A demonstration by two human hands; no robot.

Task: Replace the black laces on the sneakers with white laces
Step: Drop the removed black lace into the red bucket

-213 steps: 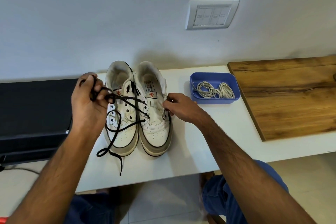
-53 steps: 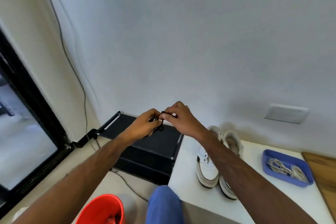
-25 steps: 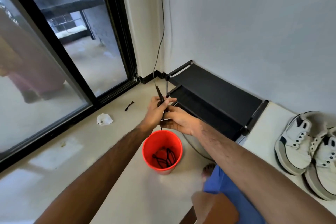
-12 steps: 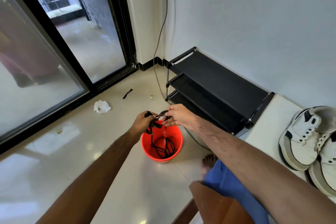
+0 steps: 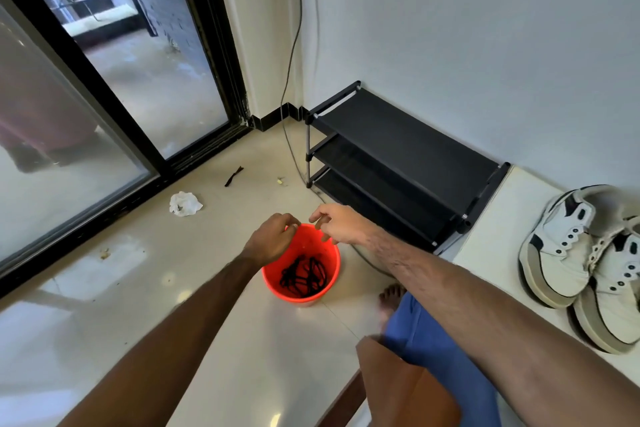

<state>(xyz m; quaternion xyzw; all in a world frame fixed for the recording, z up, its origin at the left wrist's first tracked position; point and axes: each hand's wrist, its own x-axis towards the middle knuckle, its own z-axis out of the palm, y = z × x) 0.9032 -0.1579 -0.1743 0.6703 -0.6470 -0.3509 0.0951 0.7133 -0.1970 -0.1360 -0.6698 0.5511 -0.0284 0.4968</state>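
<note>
An orange bucket (image 5: 331,282) stands on the floor below me, and tangled black laces (image 5: 304,276) lie in its bottom. My left hand (image 5: 272,239) hovers over the bucket's near-left rim with loosely curled fingers that hold nothing. My right hand (image 5: 341,224) hovers over the far rim, fingers relaxed and empty. The two white sneakers (image 5: 585,260) with black patches lie without laces on the white table (image 5: 491,236) at the right edge.
A black three-shelf rack (image 5: 398,163) stands against the wall beyond the bucket. A crumpled white paper (image 5: 184,203) and a small dark scrap (image 5: 233,176) lie on the tiled floor near the black-framed glass door (image 5: 104,80). A cable (image 5: 292,45) hangs down the corner.
Half a second ago both hands held a black lace above the bucket. Both hands have let go and the lace now lies in the bucket with the other one.
</note>
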